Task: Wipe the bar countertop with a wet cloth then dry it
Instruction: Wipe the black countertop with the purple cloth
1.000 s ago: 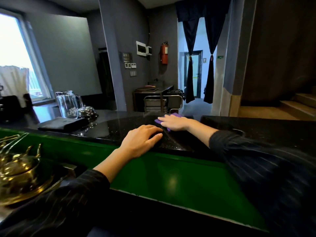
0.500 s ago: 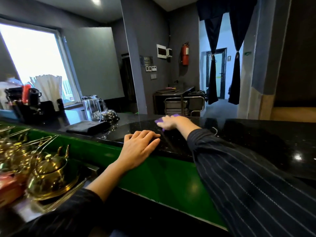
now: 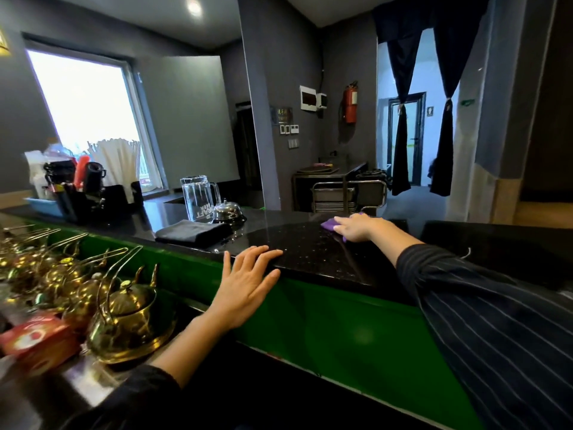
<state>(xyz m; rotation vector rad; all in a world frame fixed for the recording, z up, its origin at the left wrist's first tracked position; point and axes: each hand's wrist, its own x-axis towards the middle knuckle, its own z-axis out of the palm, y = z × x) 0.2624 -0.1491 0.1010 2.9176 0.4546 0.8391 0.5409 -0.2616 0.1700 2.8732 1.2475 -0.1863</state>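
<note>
The black speckled bar countertop (image 3: 313, 252) runs across the view above a green front panel. My right hand (image 3: 356, 228) lies flat on a purple cloth (image 3: 329, 225) near the counter's far edge, pressing it down; most of the cloth is hidden under the palm. My left hand (image 3: 248, 277) rests with spread fingers on the counter's near edge and holds nothing. A folded black cloth (image 3: 192, 232) lies on the counter to the left.
A glass pitcher (image 3: 198, 198) and a metal service bell (image 3: 228, 211) stand behind the black cloth. A caddy with straws and bottles (image 3: 83, 184) sits far left. Brass teapots (image 3: 124, 315) and a red box (image 3: 37, 339) fill the lower shelf at left.
My right hand has carried the purple cloth leftward along the far part of the counter, and my view has swung left. My left hand has slipped back to the near edge.
</note>
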